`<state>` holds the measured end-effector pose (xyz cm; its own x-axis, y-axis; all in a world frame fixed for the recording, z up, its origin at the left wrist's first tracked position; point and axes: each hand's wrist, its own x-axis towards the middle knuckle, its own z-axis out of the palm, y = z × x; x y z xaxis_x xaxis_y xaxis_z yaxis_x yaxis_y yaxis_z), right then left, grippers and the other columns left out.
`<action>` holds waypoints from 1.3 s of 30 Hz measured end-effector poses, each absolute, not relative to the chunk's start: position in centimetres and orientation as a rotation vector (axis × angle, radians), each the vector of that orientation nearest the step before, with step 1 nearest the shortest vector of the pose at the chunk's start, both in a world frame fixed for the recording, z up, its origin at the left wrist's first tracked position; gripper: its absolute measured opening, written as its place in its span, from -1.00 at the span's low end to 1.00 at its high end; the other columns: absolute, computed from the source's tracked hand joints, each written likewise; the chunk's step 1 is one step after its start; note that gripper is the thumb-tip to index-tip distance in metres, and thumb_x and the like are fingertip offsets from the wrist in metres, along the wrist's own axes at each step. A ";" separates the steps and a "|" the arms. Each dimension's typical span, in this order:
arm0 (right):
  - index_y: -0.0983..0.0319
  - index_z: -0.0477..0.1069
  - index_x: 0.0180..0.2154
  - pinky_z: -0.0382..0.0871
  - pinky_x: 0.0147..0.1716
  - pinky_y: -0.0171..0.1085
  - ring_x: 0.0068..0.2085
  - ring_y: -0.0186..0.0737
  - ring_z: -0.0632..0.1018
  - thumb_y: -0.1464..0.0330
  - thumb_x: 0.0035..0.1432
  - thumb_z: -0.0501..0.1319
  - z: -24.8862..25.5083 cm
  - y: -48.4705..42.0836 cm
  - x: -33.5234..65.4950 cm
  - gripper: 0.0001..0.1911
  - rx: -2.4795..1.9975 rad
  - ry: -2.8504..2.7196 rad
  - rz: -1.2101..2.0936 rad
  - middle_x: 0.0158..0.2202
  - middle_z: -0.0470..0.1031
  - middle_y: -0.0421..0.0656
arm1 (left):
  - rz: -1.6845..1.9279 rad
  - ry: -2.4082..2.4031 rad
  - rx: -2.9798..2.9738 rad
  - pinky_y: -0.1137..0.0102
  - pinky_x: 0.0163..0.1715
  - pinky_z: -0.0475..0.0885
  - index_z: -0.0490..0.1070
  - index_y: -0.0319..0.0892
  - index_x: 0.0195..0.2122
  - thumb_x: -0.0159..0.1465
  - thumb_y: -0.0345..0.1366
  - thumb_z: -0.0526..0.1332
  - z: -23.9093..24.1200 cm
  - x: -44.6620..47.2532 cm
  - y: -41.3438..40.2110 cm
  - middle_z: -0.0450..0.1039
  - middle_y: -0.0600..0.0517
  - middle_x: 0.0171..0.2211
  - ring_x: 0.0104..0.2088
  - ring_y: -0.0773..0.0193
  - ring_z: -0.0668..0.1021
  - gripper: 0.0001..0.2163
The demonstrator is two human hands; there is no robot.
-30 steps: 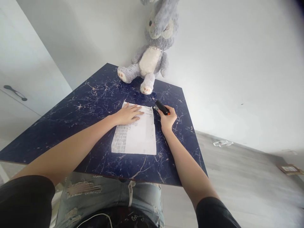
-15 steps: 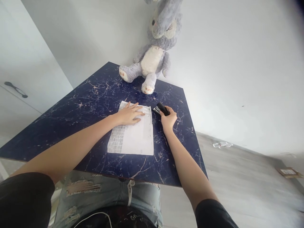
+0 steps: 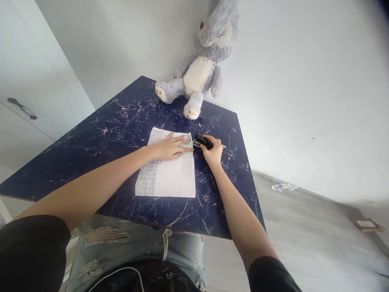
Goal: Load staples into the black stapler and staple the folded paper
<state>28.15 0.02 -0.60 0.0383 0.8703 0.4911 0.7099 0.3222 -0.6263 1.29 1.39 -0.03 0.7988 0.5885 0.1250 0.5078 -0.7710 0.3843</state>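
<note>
Printed white paper [image 3: 174,178] lies flat on the dark blue marbled table [image 3: 118,117]. My left hand [image 3: 168,148] rests on its upper part with the fingers spread, their tips close to the right edge. Just right of the paper, my right hand [image 3: 213,153] is wrapped round a black stapler [image 3: 203,140]. The stapler's front end points left and meets the paper's upper right edge. Whether the paper sits between its jaws, I cannot tell.
A grey and white plush toy [image 3: 199,77] sits at the table's back corner against the wall. To the left stands a white cabinet with a dark handle [image 3: 22,108]. A clear plastic item [image 3: 284,187] and a brown box [image 3: 367,224] lie on the floor at right.
My right hand has brought the stapler left and lowered it to the paper's edge. My left hand has slid right across the paper, towards that edge.
</note>
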 end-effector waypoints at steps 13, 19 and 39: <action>0.13 0.57 0.05 0.20 0.18 0.10 0.03 0.08 0.57 0.44 0.08 0.22 0.0 -0.8 26.9 -0.53 -1.466 -1.979 -0.019 -0.02 0.66 -0.06 | 0.423 0.845 2.652 -0.33 0.47 -0.29 0.34 0.25 0.43 0.46 -0.26 0.17 -0.1 1.7 1.0 0.17 0.00 0.54 0.56 -0.19 0.12 -0.48; 0.14 0.58 0.00 0.19 0.16 0.06 0.02 0.05 0.57 0.46 0.05 0.21 -0.1 -0.9 26.9 -0.55 -1.458 -1.981 -0.017 -0.05 0.65 -0.08 | 0.428 0.758 2.639 -0.22 0.52 -0.25 0.49 0.20 0.30 0.46 -0.26 0.19 0.0 1.8 0.9 0.21 0.04 0.52 0.56 -0.07 0.13 -0.59; 0.14 0.54 -0.04 0.23 0.12 0.01 0.01 0.05 0.55 0.44 0.14 0.17 0.6 -1.4 26.4 -0.65 -1.439 -2.023 -0.044 -0.06 0.63 -0.08 | 0.337 0.775 2.615 -0.17 0.53 -0.21 0.38 0.25 0.41 0.51 -0.13 0.14 -0.4 2.8 0.7 -0.02 0.07 0.60 0.60 -0.05 0.00 -0.55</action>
